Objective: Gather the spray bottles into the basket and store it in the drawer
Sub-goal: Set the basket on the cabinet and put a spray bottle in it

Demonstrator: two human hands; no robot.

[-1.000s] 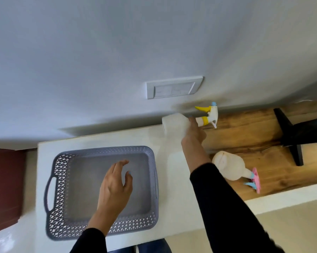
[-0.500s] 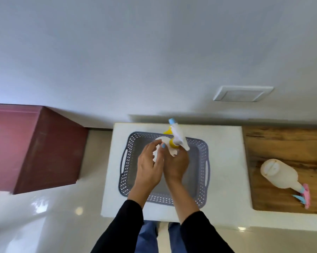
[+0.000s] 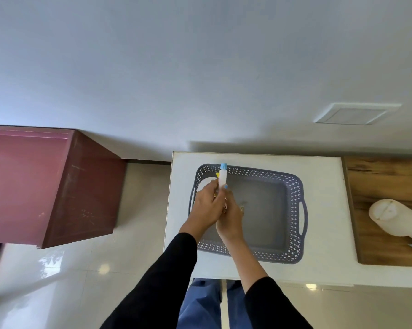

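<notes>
Holding one spray bottle (image 3: pixel 223 175) upright in both hands' closed grip, left hand (image 3: pixel 206 205), right hand (image 3: pixel 231 217), over basket (image 3: pixel 293 210) left end, right half open

Basket (image 3: pixel 293 186) right half free, unobstructed above.

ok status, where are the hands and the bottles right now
Left hand and right hand both on first spray bottle, over left end of basket. Second spray bottle lying on wooden board. Nothing blocking.

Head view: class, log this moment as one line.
both hands hold yellow-trigger spray bottle over grey basket | second spray bottle on wooden board
</notes>
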